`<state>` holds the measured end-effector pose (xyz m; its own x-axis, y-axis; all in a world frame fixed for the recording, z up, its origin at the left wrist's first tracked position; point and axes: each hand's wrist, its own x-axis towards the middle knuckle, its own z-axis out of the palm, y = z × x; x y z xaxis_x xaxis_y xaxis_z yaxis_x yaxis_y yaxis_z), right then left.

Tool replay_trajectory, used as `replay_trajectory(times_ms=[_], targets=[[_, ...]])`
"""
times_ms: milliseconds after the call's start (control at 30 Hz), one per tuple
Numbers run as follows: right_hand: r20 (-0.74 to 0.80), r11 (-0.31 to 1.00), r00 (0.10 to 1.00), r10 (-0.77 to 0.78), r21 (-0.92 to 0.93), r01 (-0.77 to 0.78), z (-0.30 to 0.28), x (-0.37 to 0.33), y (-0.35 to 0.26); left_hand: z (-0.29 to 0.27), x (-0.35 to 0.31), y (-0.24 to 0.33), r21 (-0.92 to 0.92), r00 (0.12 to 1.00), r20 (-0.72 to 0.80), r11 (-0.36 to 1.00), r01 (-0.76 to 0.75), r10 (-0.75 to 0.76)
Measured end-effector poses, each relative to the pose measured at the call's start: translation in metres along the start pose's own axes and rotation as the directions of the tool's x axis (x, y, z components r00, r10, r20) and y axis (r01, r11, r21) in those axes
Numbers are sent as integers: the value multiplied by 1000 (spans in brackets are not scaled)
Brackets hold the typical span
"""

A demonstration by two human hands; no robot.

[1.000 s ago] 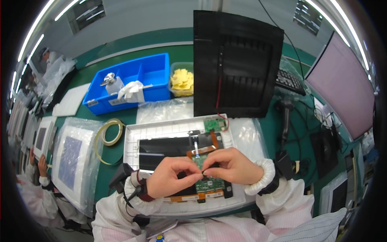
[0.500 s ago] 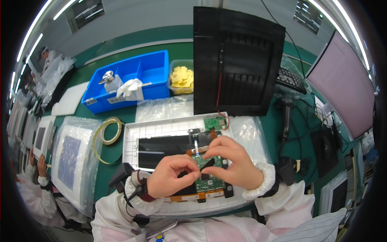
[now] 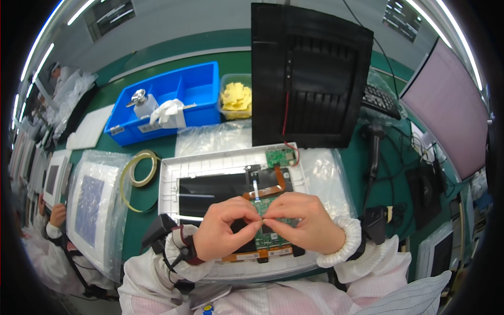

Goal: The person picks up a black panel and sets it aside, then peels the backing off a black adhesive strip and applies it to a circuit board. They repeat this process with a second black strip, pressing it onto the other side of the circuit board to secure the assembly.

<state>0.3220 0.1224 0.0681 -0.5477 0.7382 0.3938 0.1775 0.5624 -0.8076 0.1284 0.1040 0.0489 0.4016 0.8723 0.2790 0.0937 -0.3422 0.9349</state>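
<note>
My left hand [image 3: 223, 230] and my right hand [image 3: 305, 221] meet over a green circuit board [image 3: 274, 241], thumbs and index fingers pinched with the tips touching. Whatever lies between the fingertips is too small and covered to name. The board sits in a white open-backed device housing [image 3: 169, 178] with a black inner panel [image 3: 210, 190]. An orange flat ribbon cable [image 3: 273, 191] bends from the board's far side up to a smaller green board [image 3: 281, 157]. Along the near edge runs another orange flex strip [image 3: 244, 257]. My hands hide part of the main board.
Behind the housing stands a large black panel [image 3: 315, 79] with a red wire. Left of it are a yellow-paper tub [image 3: 236, 100], a blue divided bin [image 3: 199, 105], tape rolls [image 3: 151, 169] and a bagged white panel [image 3: 94, 205]. A scanner [image 3: 374, 152] and monitor [image 3: 446, 105] stand right. A co-worker's hand [image 3: 58, 215] shows far left.
My right hand's fingers have closed from a wider spread to a pinch against the left fingertips. A small black strip seen between the hands is now hidden.
</note>
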Motion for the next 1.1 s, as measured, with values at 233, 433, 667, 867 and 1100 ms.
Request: replay_trajectory(times_ms=[233, 433, 667, 867, 1100], targets=[[-24, 999, 999, 33, 7, -33, 3, -1, 2, 3, 1, 5, 80, 998, -50, 996, -36, 40], [-14, 993, 994, 105, 54, -104, 3, 1, 3, 2, 1, 2, 84, 999, -36, 996, -24, 27], [77, 830, 928, 364, 424, -361, -13, 7, 4, -7, 3, 5, -189, 989, -95, 978, 94, -113], [117, 480, 865, 489, 791, -379, -50, 12, 21, -48, 37, 11, -162, 947, -69, 940, 300, -314], [35, 445, 859, 511, 844, -299, -78, 8, 30, -101, 129, -13, 217, 945, -307, 959, 183, -111]])
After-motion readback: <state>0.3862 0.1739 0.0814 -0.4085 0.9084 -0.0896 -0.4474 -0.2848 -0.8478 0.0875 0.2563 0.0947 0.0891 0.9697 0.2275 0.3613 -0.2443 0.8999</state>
